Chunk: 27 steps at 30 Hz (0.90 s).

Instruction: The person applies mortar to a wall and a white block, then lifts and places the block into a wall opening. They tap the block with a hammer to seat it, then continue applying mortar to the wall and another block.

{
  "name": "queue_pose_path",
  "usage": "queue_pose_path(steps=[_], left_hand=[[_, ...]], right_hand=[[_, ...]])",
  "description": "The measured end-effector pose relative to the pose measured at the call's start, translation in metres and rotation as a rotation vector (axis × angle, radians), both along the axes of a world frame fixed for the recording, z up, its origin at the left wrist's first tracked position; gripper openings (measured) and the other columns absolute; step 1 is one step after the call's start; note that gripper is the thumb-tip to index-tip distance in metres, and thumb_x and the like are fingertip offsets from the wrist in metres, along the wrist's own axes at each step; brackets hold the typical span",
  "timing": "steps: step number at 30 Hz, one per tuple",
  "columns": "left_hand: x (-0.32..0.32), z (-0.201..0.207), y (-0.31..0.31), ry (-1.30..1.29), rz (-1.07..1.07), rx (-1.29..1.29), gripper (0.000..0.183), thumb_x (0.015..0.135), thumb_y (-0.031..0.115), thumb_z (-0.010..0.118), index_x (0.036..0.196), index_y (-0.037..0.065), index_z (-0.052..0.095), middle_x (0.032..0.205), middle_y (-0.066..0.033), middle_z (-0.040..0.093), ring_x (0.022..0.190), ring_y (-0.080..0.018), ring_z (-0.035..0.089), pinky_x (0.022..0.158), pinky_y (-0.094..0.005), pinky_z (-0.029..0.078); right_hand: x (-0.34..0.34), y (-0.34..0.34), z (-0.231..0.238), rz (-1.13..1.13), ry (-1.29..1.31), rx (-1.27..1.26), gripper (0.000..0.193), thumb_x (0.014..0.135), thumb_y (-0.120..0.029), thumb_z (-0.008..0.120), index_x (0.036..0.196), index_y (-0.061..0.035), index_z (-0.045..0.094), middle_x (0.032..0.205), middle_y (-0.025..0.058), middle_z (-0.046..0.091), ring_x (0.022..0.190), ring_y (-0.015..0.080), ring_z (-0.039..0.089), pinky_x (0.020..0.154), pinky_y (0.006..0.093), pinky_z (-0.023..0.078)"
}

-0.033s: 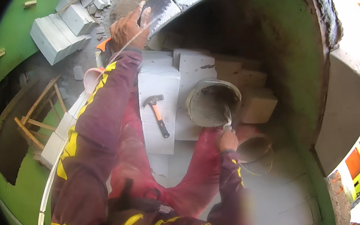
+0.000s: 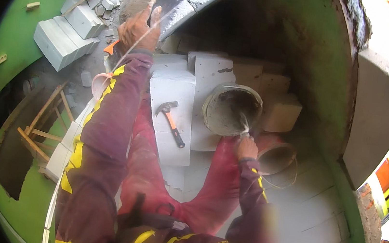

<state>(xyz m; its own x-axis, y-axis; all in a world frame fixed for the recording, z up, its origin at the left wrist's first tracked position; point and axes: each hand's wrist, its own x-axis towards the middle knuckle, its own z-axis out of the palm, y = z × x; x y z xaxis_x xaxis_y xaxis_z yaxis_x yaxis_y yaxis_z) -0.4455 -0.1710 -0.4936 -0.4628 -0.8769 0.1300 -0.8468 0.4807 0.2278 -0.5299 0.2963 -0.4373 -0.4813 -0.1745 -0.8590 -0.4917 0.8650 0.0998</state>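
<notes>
My right hand is closed round the handle of a trowel, whose mortar-smeared blade dips into a bucket with grey mortar caked inside. The bucket stands on white blocks by my right knee. Up at the left, my left hand grips the end of a block wall, fingers curled against its grey side; part of the grip is hidden. A claw hammer with an orange and black handle lies on a white block between my legs.
A second bucket with a wire handle sits beside my right forearm. White blocks and rubble lie at the far left, above a wooden frame. A thin string crosses my left arm. A green wall curves along the right.
The view has shifted very slightly. My right hand and the trowel have moved a touch up toward the bucket; my left hand stays on the wall.
</notes>
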Motion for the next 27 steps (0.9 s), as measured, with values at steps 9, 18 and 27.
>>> queue_pose_path(steps=[9, 18, 27], left_hand=[[-0.003, 0.003, 0.002, -0.063, 0.062, 0.133, 0.051, 0.099, 0.055, 0.051, 0.126, 0.016, 0.071, 0.108, -0.0183, 0.073, 0.099, -0.0375, 0.068, 0.088, -0.0456, 0.048], [0.000, 0.001, -0.003, -0.061, 0.039, 0.061, 0.045, 0.101, 0.045, 0.054, 0.120, 0.009, 0.072, 0.106, -0.0207, 0.072, 0.097, -0.0409, 0.068, 0.086, -0.0455, 0.051], [-0.011, 0.018, 0.005, -0.129, 0.130, 0.160, 0.048, 0.100, 0.047, 0.055, 0.119, 0.006, 0.072, 0.109, -0.0193, 0.072, 0.099, -0.0375, 0.069, 0.088, -0.0456, 0.051]], right_hand=[[-0.019, 0.054, -0.053, -0.082, -0.393, -0.162, 0.036, 0.079, -0.031, 0.075, 0.104, -0.0057, 0.073, 0.097, 0.0265, 0.071, 0.095, 0.0423, 0.069, 0.082, 0.0499, 0.056], [-0.051, 0.082, -0.079, -0.334, -0.627, -0.438, 0.032, 0.078, -0.027, 0.076, 0.102, -0.0056, 0.073, 0.076, 0.0129, 0.070, 0.067, 0.0215, 0.066, 0.065, 0.0387, 0.051], [-0.083, 0.106, 0.001, -0.494, -0.617, -0.585, 0.030, 0.078, -0.023, 0.084, 0.095, -0.0026, 0.071, 0.074, 0.0043, 0.065, 0.068, 0.0105, 0.059, 0.063, 0.0316, 0.049]])
